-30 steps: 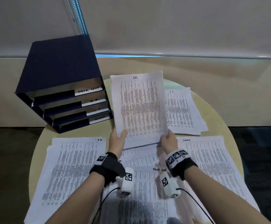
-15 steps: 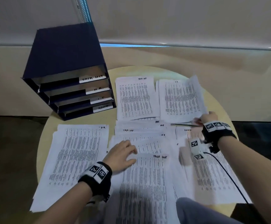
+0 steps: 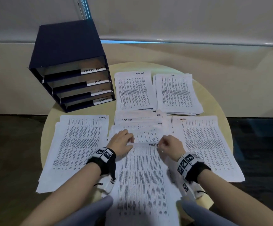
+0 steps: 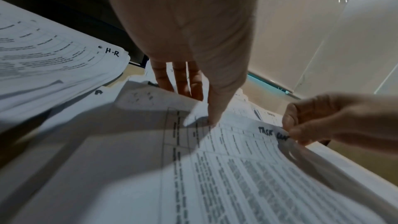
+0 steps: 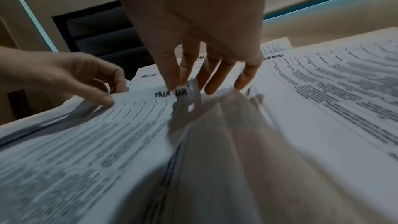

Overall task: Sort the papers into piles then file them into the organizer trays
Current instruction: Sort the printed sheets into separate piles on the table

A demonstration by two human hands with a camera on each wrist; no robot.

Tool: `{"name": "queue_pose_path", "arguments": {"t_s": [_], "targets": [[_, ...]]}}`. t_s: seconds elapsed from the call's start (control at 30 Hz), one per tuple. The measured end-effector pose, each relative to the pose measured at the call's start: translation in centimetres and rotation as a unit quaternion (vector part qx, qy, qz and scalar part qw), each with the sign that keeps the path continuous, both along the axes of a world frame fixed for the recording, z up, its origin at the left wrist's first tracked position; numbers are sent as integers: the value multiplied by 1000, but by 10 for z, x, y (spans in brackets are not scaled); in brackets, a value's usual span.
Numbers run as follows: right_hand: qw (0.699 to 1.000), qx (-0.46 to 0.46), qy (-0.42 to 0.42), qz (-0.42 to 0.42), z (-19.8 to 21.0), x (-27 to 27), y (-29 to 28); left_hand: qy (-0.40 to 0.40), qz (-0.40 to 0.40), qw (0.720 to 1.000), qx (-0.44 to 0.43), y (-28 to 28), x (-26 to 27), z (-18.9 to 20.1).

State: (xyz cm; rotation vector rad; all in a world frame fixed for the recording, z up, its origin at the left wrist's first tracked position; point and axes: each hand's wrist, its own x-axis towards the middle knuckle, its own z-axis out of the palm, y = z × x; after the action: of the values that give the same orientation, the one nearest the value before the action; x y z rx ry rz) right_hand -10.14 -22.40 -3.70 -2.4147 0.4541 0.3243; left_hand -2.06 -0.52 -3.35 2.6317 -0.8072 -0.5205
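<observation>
A dark blue organizer [image 3: 70, 62] stands at the table's back left, its trays labelled TASK LIST, H.R, I.T and ADMIN. Sorted piles lie around: task list pile [image 3: 134, 90], I.T pile [image 3: 176, 93], H.R pile [image 3: 78, 144], admin pile [image 3: 204, 144]. In the middle is a fanned unsorted stack [image 3: 140, 121], topped by a sheet marked TASK LIST [image 3: 142, 176]. My left hand [image 3: 129, 141] pinches that sheet's top left edge, thumb [image 4: 213, 117] on top. My right hand [image 3: 159, 145] pinches its top right corner beside the label [image 5: 172, 94].
The round pale table [image 3: 214, 101] is mostly covered with paper; bare wood shows at its far and right rim. A beige wall ledge runs behind it. Dark floor lies on both sides. My knees [image 3: 100, 209] show under the near edge.
One second ago both hands held up an I.T sheet. The right hand laid it on the I.T pile, then came back. Both hands now pinch the top task list sheet.
</observation>
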Motion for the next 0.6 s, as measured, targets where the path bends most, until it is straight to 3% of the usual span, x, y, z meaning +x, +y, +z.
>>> {"name": "queue_pose_path", "arguments": {"t_s": [0.13, 0.23, 0.4, 0.5, 0.6], "targets": [[997, -39, -48, 50, 5, -5, 4, 105, 33, 992, -59, 2, 9, 6], [983, -110, -84, 120, 10, -4, 5, 107, 50, 989, -92, 4, 14, 11], [948, -199, -193, 154, 16, -1, -6, 126, 106, 975, -150, 17, 18, 13], [920, -229, -243, 205, 21, -9, -12, 157, 133, 967, -153, 27, 27, 18], [892, -259, -258, 267, 20, -24, -17, 159, 119, 976, -86, 36, 36, 20]]}}
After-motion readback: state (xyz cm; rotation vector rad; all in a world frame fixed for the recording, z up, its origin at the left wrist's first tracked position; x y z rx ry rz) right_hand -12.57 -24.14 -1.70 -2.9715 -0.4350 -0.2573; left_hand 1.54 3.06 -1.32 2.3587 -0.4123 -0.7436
